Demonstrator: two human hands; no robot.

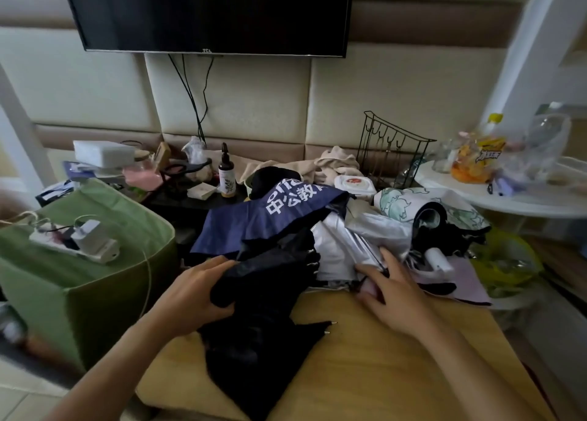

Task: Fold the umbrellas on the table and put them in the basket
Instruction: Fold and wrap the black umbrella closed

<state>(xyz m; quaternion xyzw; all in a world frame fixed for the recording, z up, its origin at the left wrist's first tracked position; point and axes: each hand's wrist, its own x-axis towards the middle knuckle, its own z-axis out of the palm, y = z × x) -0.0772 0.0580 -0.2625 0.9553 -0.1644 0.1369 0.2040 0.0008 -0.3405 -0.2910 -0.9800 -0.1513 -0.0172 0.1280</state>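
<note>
Black umbrella (254, 341) lower centre, left hand (193, 296) gripping its canopy; right hand (394, 296) fingers closed round pale handle (370, 288) (grip partly hidden).

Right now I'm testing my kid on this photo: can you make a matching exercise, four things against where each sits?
Things:
1. black umbrella
2. navy umbrella
3. dropper bottle
4. power strip

Places:
A. on the green fabric box
B. on the dark shelf by the wall
C. nearest the camera, gripped by the left hand
D. behind the black one, white lettering up

Pairs: 1-C, 2-D, 3-B, 4-A
</note>
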